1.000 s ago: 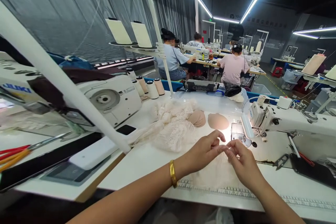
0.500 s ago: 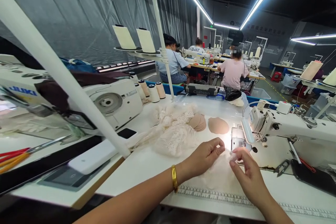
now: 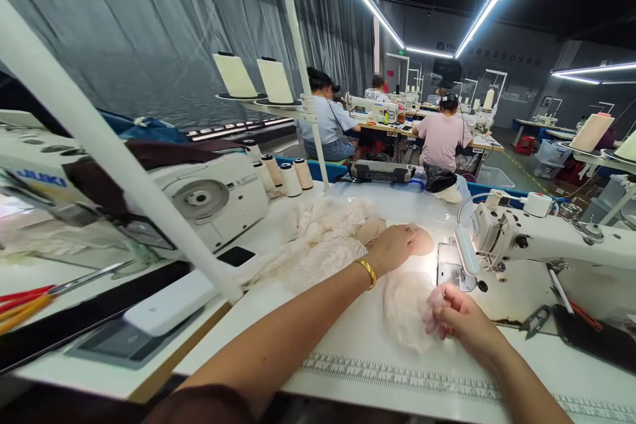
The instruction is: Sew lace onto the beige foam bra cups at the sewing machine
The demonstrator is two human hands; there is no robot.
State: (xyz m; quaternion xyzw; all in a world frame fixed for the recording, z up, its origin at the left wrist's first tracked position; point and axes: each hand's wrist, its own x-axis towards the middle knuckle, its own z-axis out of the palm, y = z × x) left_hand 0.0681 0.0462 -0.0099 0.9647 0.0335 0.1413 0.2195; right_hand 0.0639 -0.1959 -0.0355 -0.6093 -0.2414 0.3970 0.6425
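Observation:
My left hand (image 3: pixel 395 246), with a gold bangle at the wrist, is stretched forward and rests on a beige bra cup pad (image 3: pixel 422 240) on the white table (image 3: pixel 348 358); its fingers curl over the pad's near edge. My right hand (image 3: pixel 454 318) is closed on the edge of a sheer cream lace piece (image 3: pixel 405 311) lying flat in front of me. A heap of cream lace (image 3: pixel 322 238) and a second beige pad (image 3: pixel 370 230) lie just left of my left hand.
A white sewing machine (image 3: pixel 536 238) with a lit needle area stands at right, thread snips (image 3: pixel 534 318) and a dark phone (image 3: pixel 593 338) before it. Another machine (image 3: pixel 199 195), thread cones (image 3: pixel 288 175) and a white pole (image 3: pixel 109 146) stand left. Other people sew at tables behind.
My left hand left the lace and reached forward onto the beige pad. My right hand stayed low, keeping hold of the lace piece.

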